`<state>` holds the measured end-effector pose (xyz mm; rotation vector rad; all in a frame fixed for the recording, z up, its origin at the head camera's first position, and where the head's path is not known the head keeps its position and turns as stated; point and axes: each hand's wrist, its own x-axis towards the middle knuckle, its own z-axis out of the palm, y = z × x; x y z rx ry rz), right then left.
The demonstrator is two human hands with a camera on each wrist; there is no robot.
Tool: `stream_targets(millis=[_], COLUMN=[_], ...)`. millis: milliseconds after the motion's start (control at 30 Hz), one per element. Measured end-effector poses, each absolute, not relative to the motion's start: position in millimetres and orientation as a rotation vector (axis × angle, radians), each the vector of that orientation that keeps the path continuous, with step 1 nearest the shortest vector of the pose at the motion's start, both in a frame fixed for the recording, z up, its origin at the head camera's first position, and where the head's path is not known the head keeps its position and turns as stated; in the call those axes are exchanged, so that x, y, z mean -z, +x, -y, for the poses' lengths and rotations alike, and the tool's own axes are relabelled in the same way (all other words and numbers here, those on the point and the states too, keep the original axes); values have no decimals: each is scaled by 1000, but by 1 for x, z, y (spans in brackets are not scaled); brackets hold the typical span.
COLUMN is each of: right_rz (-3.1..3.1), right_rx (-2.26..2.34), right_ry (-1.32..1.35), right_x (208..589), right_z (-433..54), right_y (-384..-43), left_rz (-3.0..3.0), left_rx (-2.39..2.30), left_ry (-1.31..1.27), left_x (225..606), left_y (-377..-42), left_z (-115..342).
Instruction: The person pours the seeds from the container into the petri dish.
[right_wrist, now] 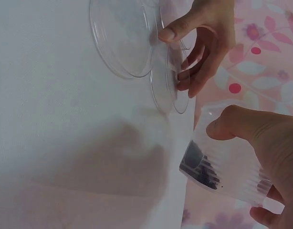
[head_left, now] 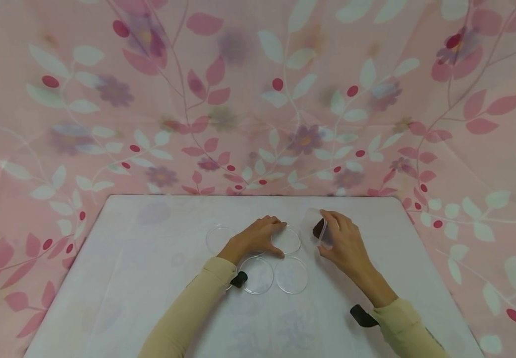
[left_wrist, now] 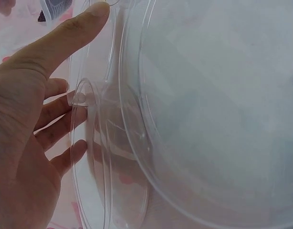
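A clear plastic cup (right_wrist: 227, 162) with dark granular matter (right_wrist: 204, 169) in it is gripped by my right hand (head_left: 345, 243). It is tilted on its side, its mouth toward the left, above the table right of the petri dishes. My left hand (head_left: 258, 236) spans the back right petri dish (head_left: 291, 241), thumb at the near rim and fingers at the far side. Other clear round dishes stand close by: a front middle dish (head_left: 258, 276), a front right dish (head_left: 292, 276) and a back left dish (head_left: 217, 239). My left arm partly hides the rest.
The dishes stand close together on a white-covered table (head_left: 150, 248). Pink floral cloth (head_left: 258, 99) hangs behind and at both sides of the table. Dark camera mounts (head_left: 363, 316) stick out at both wrists.
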<state>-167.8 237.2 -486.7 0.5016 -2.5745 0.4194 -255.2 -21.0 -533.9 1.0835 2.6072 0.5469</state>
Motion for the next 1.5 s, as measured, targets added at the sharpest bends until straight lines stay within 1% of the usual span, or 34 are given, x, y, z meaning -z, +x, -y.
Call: stream_targets(millis=[900, 1500], right_rz=[2702, 2635], right_rx=[-140, 49], right_ry=[634, 731], right_x=[481, 482], right_z=[-213, -203], right_y=[-172, -172], left_rz=[-2612, -2631], left_rx=[-505, -496], left_ry=[1083, 1120], left_x=[533, 533], left_y=[-256, -257], left_z=[20, 21])
